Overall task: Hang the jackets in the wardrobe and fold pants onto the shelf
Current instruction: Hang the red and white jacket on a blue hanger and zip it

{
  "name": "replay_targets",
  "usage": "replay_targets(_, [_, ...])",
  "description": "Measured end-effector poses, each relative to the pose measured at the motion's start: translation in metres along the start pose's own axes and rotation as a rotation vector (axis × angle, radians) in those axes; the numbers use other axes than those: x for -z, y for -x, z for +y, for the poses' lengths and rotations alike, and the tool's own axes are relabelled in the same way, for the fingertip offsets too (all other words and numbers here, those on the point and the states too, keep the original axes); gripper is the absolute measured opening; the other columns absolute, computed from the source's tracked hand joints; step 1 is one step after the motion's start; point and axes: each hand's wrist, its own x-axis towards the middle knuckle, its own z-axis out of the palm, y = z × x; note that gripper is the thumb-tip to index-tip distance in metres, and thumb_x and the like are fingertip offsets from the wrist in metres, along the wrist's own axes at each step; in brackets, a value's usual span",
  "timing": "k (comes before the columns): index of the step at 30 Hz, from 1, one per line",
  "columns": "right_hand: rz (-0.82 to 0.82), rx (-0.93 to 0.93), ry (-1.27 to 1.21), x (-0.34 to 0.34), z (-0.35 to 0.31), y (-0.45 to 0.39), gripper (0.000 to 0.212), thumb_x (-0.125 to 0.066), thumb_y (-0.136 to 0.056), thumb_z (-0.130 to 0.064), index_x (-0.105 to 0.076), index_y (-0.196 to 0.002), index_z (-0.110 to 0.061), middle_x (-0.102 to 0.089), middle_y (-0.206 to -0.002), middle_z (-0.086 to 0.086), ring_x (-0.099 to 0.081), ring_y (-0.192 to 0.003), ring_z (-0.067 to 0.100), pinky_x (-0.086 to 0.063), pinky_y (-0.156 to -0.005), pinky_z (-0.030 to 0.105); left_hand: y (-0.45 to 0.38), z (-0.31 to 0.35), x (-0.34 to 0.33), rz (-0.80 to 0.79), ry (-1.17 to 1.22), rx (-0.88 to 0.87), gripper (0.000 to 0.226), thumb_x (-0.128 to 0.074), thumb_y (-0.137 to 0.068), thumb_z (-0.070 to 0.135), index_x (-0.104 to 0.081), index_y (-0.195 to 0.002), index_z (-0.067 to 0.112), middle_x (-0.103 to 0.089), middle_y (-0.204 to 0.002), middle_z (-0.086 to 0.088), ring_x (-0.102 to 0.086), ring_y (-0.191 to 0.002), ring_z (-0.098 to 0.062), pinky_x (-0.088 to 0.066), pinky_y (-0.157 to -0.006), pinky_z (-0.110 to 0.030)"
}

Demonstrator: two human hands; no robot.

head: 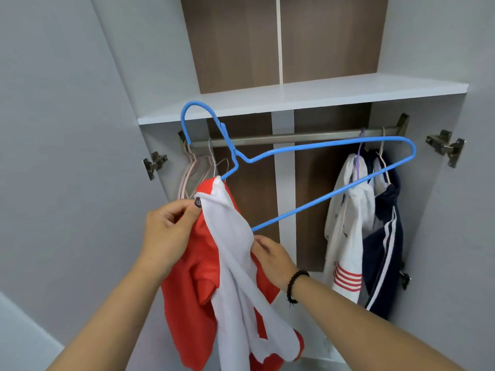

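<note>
A red and white jacket (230,277) hangs from my hands in front of the open wardrobe. My left hand (171,228) pinches its collar near the top. My right hand (270,254) grips the white fabric lower down, where one end of a blue hanger (321,152) goes under the cloth. The hanger is tilted, its hook up at the left near the rail (294,139) but not on it. One hanger arm is inside the jacket's shoulder.
A white jacket (348,223) and a navy striped jacket (385,236) hang at the right of the rail. Several bare pale hangers (195,170) hang at the left. A white shelf (308,97) runs above the rail. The grey doors (67,129) stand open at both sides.
</note>
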Motion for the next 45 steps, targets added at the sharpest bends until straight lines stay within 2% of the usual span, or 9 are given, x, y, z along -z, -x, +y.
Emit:
replay_targets(6, [-0.121,0.060,0.304,-0.004,0.021,0.008,0.018,-0.054,-0.093,-0.012,-0.069,-0.100,-0.021,-0.067,-0.101,-0.003,-0.062,-0.097,0.011,-0.049,-0.090,0.024,0.002,0.001,0.011,0.010,0.077,0.041,0.042,-0.058,-0.092,0.005,-0.076,-0.066,0.032,-0.071,-0.069,0.014,-0.061,-0.066,-0.001,-0.051,-0.066,-0.015])
replay_targets(10, [-0.019,-0.002,0.364,0.019,0.042,0.019,0.021,-0.038,-0.099,-0.013,-0.049,-0.088,-0.027,-0.062,-0.090,0.000,-0.059,-0.082,0.015,-0.054,-0.080,0.033,0.006,-0.004,0.018,0.059,0.093,0.127,0.041,-0.058,-0.089,-0.002,-0.076,-0.061,0.023,-0.070,-0.064,0.009,-0.060,-0.060,-0.003,-0.051,-0.057,-0.015])
replay_targets(13, [0.047,0.008,0.391,0.029,0.048,0.031,0.014,-0.032,-0.102,-0.025,-0.041,-0.091,-0.028,-0.058,-0.086,-0.003,-0.057,-0.078,0.013,-0.050,-0.071,0.018,0.009,-0.010,0.022,0.055,0.046,0.156,0.035,-0.059,-0.089,-0.002,-0.075,-0.066,0.019,-0.071,-0.064,0.008,-0.060,-0.060,-0.003,-0.051,-0.057,-0.015])
replay_targets(16, [0.182,0.093,0.454,0.045,0.046,0.041,0.007,-0.046,-0.098,-0.031,-0.040,-0.096,-0.029,-0.057,-0.078,-0.007,-0.058,-0.073,0.013,-0.046,-0.061,0.014,0.007,-0.021,0.030,0.056,-0.018,0.163,0.029,-0.060,-0.089,0.000,-0.075,-0.070,0.017,-0.071,-0.065,0.012,-0.059,-0.062,-0.001,-0.051,-0.062,-0.018])
replay_targets(20, [0.038,-0.014,0.599,0.085,0.046,0.044,0.049,-0.078,-0.069,-0.051,-0.047,-0.101,-0.031,-0.059,-0.091,-0.007,-0.060,-0.081,0.010,-0.047,-0.069,0.019,0.010,-0.041,0.043,-0.042,-0.090,0.237,0.031,-0.061,-0.088,-0.001,-0.076,-0.065,0.014,-0.070,-0.066,0.004,-0.058,-0.062,-0.006,-0.050,-0.060,-0.018])
replay_targets(25, [0.103,-0.085,1.073,0.134,0.058,0.053,0.008,-0.060,-0.087,-0.024,-0.064,-0.092,-0.019,-0.055,-0.095,-0.001,-0.061,-0.086,0.021,-0.049,-0.075,0.031,0.027,-0.058,0.053,-0.152,-0.134,0.277,0.031,-0.062,-0.087,-0.005,-0.077,-0.066,0.013,-0.073,-0.071,-0.004,-0.058,-0.067,-0.012,-0.050,-0.064,-0.022])
replay_targets(29, [0.315,-0.248,0.916,0.163,0.062,0.069,0.027,-0.061,-0.083,-0.014,-0.059,-0.059,-0.027,-0.058,-0.064,-0.003,-0.059,-0.064,0.018,-0.049,-0.059,0.035,0.026,-0.066,0.072,-0.099,-0.099,0.304,0.035,-0.059,-0.088,-0.005,-0.078,-0.072,0.019,-0.074,-0.077,-0.005,-0.063,-0.073,-0.015,-0.053,-0.072,-0.029])
replay_targets(34, [0.381,-0.205,0.675,0.168,0.039,0.058,0.017,-0.071,-0.081,-0.013,-0.068,-0.066,-0.018,-0.063,-0.060,0.002,-0.057,-0.061,0.013,-0.042,-0.053,0.013,0.031,-0.075,0.074,-0.123,-0.138,0.309,0.035,-0.061,-0.087,-0.006,-0.077,-0.066,0.016,-0.074,-0.068,0.006,-0.061,-0.057,0.003,-0.050,-0.056,-0.009])
replay_targets(45, [0.365,-0.068,0.839,0.148,-0.044,0.029,0.018,-0.065,-0.085,-0.018,-0.065,-0.070,-0.007,-0.057,-0.064,0.005,-0.054,-0.067,0.022,-0.040,-0.060,0.029,0.052,-0.086,0.028,-0.177,-0.341,0.227,0.035,-0.072,-0.084,0.010,-0.071,-0.055,0.029,-0.047,-0.041,0.014,-0.039,-0.042,0.004,-0.032,-0.045,-0.012])
